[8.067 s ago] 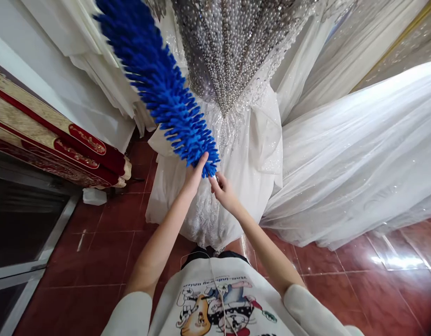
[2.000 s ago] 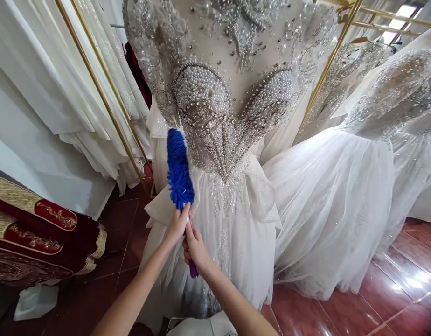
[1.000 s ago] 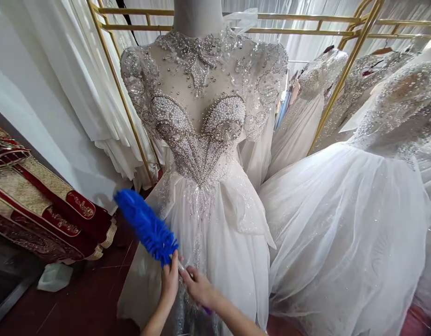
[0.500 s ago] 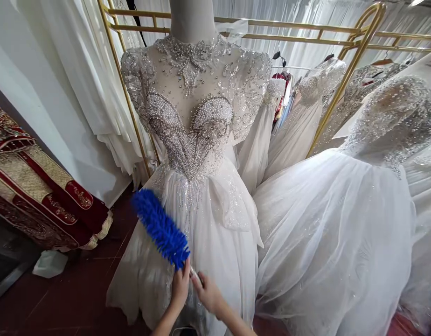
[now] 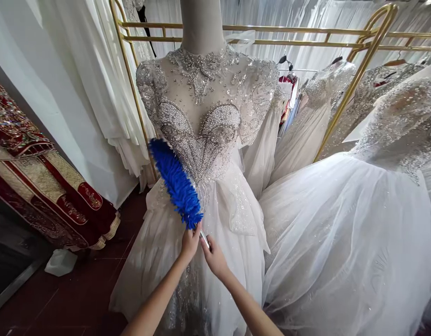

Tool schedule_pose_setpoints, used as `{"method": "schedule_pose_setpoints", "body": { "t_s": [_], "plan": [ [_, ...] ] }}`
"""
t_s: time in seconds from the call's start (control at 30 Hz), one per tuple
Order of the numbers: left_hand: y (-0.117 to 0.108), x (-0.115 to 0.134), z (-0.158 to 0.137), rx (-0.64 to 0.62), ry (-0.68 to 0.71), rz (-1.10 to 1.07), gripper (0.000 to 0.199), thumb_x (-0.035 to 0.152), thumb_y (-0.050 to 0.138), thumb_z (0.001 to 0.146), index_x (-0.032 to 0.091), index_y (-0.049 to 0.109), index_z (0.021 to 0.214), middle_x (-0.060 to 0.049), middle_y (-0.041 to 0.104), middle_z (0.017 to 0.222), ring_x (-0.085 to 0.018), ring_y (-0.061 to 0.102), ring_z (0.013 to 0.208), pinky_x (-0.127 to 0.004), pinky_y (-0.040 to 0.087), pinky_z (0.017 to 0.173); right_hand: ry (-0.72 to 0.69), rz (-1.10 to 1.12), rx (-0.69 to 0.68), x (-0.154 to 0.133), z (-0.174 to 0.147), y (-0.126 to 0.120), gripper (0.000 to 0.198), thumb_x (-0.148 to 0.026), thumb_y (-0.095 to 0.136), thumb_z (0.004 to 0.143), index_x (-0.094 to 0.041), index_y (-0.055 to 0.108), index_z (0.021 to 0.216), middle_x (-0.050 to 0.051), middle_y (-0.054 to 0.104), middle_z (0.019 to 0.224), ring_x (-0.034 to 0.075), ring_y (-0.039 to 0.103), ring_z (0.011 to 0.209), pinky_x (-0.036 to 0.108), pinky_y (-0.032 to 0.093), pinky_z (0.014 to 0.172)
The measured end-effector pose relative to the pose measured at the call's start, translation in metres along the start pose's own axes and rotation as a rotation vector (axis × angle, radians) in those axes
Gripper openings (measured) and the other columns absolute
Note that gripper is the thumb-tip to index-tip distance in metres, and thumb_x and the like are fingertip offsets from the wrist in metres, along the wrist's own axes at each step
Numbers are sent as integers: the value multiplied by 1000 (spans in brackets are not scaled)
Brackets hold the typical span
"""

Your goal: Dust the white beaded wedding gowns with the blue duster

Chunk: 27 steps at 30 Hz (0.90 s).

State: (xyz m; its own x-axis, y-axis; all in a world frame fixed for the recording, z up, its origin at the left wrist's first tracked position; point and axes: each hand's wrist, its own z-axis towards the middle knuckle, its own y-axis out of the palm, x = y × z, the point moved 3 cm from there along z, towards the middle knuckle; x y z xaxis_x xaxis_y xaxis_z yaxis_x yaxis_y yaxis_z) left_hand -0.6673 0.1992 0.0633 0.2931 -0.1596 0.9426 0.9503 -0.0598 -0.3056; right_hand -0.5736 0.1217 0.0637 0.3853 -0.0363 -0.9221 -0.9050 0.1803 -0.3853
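While the left hand (image 5: 190, 244) and right hand (image 5: 215, 259) grip the long, fluffy blue duster (image 5: 176, 182) before the left side of the white, pearl-beaded gown (image 5: 222, 198), a hard sweep could snag beads (image 5: 220, 119).

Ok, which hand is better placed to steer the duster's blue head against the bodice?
Probably the left: the left hand grips just below the blue head, nearer the beaded bodice. The right hand holds the handle lower down.
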Motion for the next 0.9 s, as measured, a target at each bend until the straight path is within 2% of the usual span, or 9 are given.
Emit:
{"method": "schedule_pose_setpoints", "body": {
  "t_s": [0.13,0.27,0.37,0.5,0.6,0.67,0.77,0.83,0.9],
  "plan": [
    [12,-66,-49,-11,-76,14,58,67,39,70,18,69,82,-11,66,66,-28,65,75,-39,51,74,106,-66,-103,53,-33,19,40,-57,33,86,-21,42,72,-5,39,62,14,41,61,29,27,59],
    [0,-110,-89,-30,-103,104,67,67,38,61,16,73,86,-21,68,90,-38,63,91,-55,44,89,187,-116,-214,80,-62,38,41,-55,36,86,-20,46,67,-5,36,56,12,37,56,29,24,56],
    [-16,-90,-75,19,-104,66,59,64,40,68,16,70,87,-18,68,90,-33,64,87,-50,46,88,100,-57,-174,56,-53,42,39,-53,38,86,-20,47,69,-5,38,57,11,36,55,28,24,54],
    [-27,-18,-11,22,-7,-45,48,61,42,77,18,62,75,-9,68,74,-24,64,76,-35,48,77,-57,39,-7,1,-6,31,36,-52,35,89,-20,45,74,-6,36,60,11,38,58,26,27,56],
    [-23,6,27,-22,61,-32,48,62,45,76,18,63,76,-9,68,71,-24,64,74,-33,46,74,-44,-15,88,-14,22,20,38,-55,33,88,-21,44,73,-6,36,59,12,40,57,27,27,56],
    [-16,-7,29,-32,45,-17,50,62,45,76,17,66,81,-12,70,76,-25,65,78,-34,47,75,3,-75,87,-3,23,18,40,-57,33,87,-22,43,72,-5,38,57,13,42,57,28,28,57],
    [-3,-52,-5,-16,-13,-25,55,64,44,75,16,68,89,-15,71,85,-27,66,83,-34,49,73,77,-96,2,37,-4,29,42,-58,32,86,-21,50,80,-2,50,62,18,50,61,31,33,60],
    [4,-81,-38,22,-90,-24,59,71,46,69,18,69,80,-14,71,72,-27,67,71,-36,50,66,107,-26,-76,64,-27,41,44,-58,33,86,-20,55,85,3,60,72,21,57,70,33,38,64],
    [8,-94,-60,80,-166,-23,64,78,41,65,19,66,68,-13,68,63,-29,66,65,-39,51,65,96,55,-131,74,-40,48,44,-56,35,86,-20,59,88,7,66,83,24,60,81,34,41,71]
  ]
}}
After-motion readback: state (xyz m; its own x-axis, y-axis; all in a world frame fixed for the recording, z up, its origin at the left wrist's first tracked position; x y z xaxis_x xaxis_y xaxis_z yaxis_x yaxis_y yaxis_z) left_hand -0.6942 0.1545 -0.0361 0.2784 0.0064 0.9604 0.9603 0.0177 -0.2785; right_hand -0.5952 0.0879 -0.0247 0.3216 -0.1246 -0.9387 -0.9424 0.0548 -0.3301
